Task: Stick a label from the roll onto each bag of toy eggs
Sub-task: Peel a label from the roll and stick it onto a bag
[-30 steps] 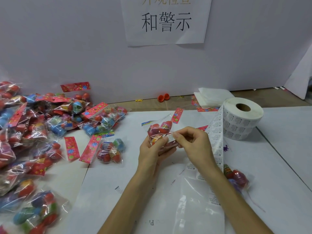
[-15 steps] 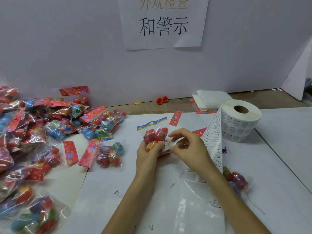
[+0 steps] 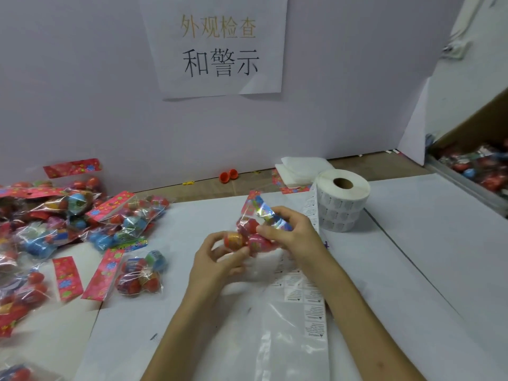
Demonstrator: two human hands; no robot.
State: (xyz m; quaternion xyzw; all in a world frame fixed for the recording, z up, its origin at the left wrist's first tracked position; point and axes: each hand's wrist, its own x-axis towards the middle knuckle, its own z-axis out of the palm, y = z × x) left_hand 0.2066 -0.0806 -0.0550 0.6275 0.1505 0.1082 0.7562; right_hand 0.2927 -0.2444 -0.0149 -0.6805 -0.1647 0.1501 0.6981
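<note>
Above the table (image 3: 412,243), left hand (image 3: 217,261) and right hand (image 3: 292,235) curl their grip round one egg bag (image 3: 248,228).

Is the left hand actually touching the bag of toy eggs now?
Touching. The head view shows the left hand curled round the orange egg end of the bag of toy eggs.

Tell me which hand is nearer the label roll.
Right. The right hand holds the bag just left of the label roll. The left hand holds the bag's other side, farther left and lower.
</note>
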